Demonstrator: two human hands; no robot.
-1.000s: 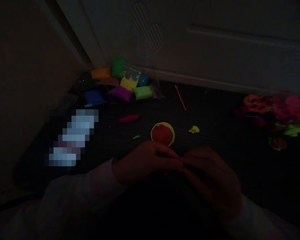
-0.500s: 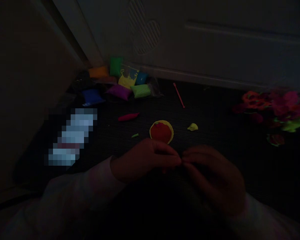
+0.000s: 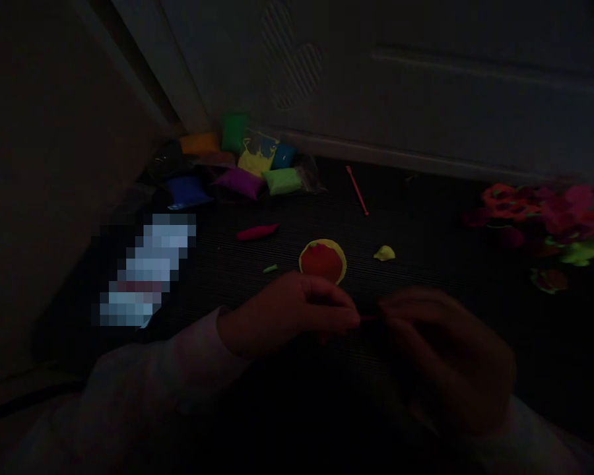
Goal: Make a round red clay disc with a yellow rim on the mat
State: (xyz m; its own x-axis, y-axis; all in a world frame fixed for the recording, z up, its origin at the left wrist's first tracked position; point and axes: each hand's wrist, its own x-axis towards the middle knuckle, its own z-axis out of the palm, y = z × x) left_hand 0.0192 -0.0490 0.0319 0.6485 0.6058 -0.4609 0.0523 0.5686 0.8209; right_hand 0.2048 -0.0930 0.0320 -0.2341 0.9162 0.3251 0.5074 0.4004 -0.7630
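In dim light, my left hand (image 3: 297, 310) pinches a piece of dark pink modelling clay (image 3: 369, 318), most of it hidden by the fingers. A thin strand of it stretches toward my right hand (image 3: 440, 349), whose fingertips close on the other end. Just beyond the left hand lies a red clay disc (image 3: 321, 262) with a yellow rim, partly covered by the knuckles. To its right rests a small yellow clay lump (image 3: 385, 253). A short green clay bit (image 3: 270, 268) and a pink clay roll (image 3: 257, 232) lie to the left.
A pink modelling tool (image 3: 357, 191) lies farther back. Several bags of coloured clay, among them a blue bag (image 3: 188, 191), are heaped at the back left. A lit phone (image 3: 153, 264), blurred, sits at left. Colourful clay shapes (image 3: 549, 211) are piled at right.
My right hand has moved right, away from the left, and a thin pink clay strand now shows between them. My left hand stays nearly in place. The view has shifted slightly.
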